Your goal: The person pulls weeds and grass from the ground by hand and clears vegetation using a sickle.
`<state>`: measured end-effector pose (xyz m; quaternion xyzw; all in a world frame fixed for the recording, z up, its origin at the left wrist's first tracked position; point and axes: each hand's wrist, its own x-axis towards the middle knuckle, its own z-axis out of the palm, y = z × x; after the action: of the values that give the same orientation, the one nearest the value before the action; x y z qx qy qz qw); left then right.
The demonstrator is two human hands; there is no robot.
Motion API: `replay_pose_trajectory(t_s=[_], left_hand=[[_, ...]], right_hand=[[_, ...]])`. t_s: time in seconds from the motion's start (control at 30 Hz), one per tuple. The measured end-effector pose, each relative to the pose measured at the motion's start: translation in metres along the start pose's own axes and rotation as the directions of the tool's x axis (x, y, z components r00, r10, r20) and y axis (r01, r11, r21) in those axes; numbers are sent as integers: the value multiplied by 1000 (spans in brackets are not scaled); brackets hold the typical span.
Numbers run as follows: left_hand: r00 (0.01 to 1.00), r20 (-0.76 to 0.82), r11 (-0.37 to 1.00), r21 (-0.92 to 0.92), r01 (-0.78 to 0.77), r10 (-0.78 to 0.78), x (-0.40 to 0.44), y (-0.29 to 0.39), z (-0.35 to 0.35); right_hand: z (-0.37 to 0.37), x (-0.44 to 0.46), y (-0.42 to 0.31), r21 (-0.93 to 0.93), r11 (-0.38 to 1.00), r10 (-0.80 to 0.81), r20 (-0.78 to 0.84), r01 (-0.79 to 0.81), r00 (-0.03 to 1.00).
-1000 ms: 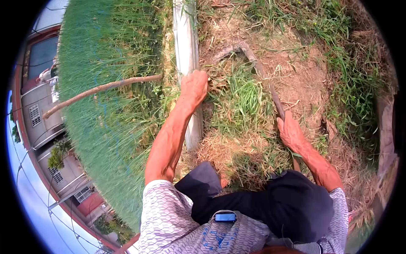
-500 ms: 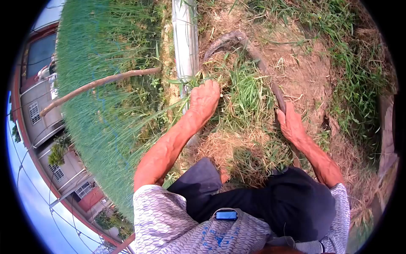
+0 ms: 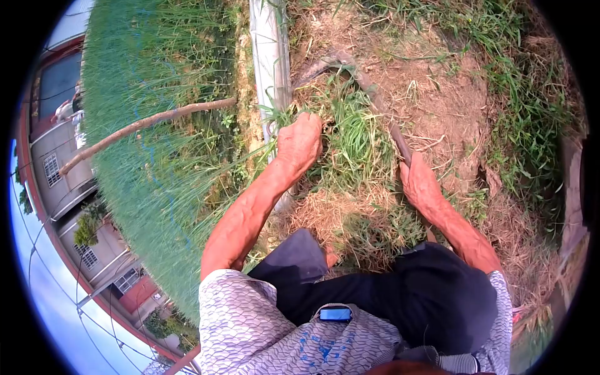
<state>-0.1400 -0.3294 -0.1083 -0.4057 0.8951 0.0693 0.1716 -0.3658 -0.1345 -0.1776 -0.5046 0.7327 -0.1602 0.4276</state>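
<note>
My left hand (image 3: 300, 144) is closed in a fist around a tuft of grass (image 3: 286, 117), whose blades poke out above the fingers, beside a pale plastic-like strip. Wrapped round the lower part of a long wooden handle, my right hand (image 3: 422, 181) grips a sickle (image 3: 380, 103). The curved blade (image 3: 315, 69) points left, its tip close to the pale strip and above my left fist. Between both hands lies a heap of green grass (image 3: 359, 140) on the soil.
The pale strip (image 3: 270, 53) edges a bed of tall, thin green plants (image 3: 144, 125). A wooden pole (image 3: 150, 122) leans out over that bed. Dry straw (image 3: 331, 215) lies before my knees. Weeds (image 3: 528, 112) grow on the right past bare soil (image 3: 453, 100). Buildings stand far left.
The sickle and my right hand have shifted left, bringing the blade nearer the pale strip. My left hand stays closed on the grass and has barely moved.
</note>
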Motion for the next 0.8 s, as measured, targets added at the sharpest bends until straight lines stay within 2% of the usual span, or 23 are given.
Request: replay_pose_trajectory(t_s=[0.13,0.17,0.2,0.27,0.33,0.4,0.43,0.47,0.57,0.67,0.73,0.77,0.8], left_hand=[[998,53,999,-43,-32,35,-6,-10,-5],[997,59,998,-30,-54,56,-7,-8,0],[995,63,997,-22,-79,81,-8,-5,4],[995,70,996,-55,-74,77,-6,-3,8],[996,73,994,-107,-36,43,-11,-5,3],[996,72,993,-110,-51,59,-10,-10,-4],[995,83,987,-156,-35,49,-8,-10,-3],[994,101,978,-208,-24,46,-10,-9,0],[994,92,975,-218,-34,55,-8,-11,11],[994,98,969,-246,-30,56,-21,-12,0],[965,149,921,-360,-151,216,-37,-6,0],[945,233,931,-334,-145,230,-41,3,1],[935,247,927,-339,-162,254,-47,17,-1]], right_hand=[[-5,-8,4,79,997,-13,31,10,999],[0,-3,6,-113,990,-82,52,87,995],[-1,-3,1,-111,991,-74,61,80,995],[-11,-2,-15,51,997,47,55,-50,997],[-12,-21,-2,43,997,66,95,-71,993],[-14,-22,-7,86,996,9,10,-10,1000],[-14,-18,-8,99,992,80,42,-84,996],[-11,-13,-9,106,990,87,51,-92,995],[-12,-3,-7,11,990,139,87,-141,986],[-20,-44,32,-77,984,167,92,-160,982],[-35,-86,79,-46,978,209,120,-205,970],[-48,-91,69,-15,973,230,146,-230,962],[-60,-97,56,28,962,263,163,-271,951]])
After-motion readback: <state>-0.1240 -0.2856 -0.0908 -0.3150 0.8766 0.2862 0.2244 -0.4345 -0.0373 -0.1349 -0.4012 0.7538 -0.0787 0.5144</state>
